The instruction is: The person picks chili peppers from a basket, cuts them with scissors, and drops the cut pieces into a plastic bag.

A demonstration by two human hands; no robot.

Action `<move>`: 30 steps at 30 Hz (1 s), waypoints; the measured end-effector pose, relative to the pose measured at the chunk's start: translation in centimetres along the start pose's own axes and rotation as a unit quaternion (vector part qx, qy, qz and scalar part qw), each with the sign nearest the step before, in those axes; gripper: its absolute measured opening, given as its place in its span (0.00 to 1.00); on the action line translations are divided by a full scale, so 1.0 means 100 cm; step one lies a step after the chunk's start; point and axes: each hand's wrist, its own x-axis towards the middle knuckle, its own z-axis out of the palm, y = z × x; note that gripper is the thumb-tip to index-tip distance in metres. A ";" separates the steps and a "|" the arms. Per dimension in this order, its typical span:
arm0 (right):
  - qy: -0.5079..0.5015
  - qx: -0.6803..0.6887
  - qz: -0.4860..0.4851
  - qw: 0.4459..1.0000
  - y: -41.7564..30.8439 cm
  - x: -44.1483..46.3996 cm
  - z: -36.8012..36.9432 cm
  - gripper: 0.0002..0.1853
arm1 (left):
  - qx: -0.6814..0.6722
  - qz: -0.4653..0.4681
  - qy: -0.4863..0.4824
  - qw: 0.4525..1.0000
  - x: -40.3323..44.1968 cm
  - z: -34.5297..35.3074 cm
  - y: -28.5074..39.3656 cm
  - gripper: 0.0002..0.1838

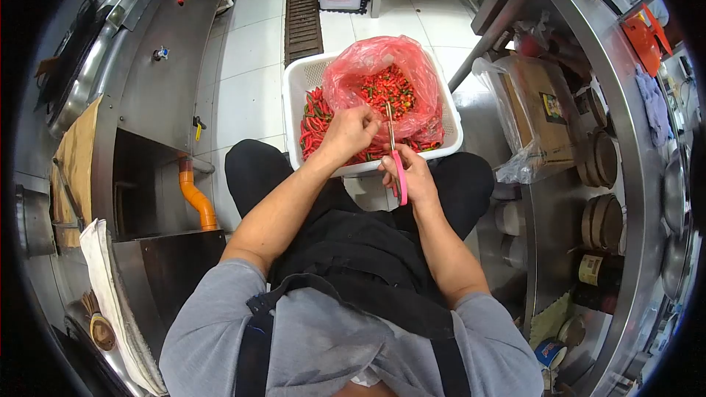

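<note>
My right hand [413,178] grips a pair of scissors [399,165] by the pink handles. The blades point away from me, over the cut chillies [390,90] in a red plastic bag [344,66]. My left hand [351,131] is closed, thumb and fingers pinched together, just left of the blades at the bag's near edge. Whatever those fingers hold is too small to make out. A white plastic basket [291,88] carries the bag. Whole red and green chillies [318,119] lie along its left side, with more beneath the bag at the near side.
The basket stands between my knees on white floor tiles [246,51]. A floor drain grate [302,15] runs behind it. Steel shelving [640,198] is on my right; a steel cabinet [158,66] and an orange pipe [195,191] are on my left.
</note>
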 end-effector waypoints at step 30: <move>0.000 0.011 0.042 0.999 -0.015 0.007 -0.013 0.22 | 0.006 0.073 0.013 0.997 0.015 0.017 -0.004 0.07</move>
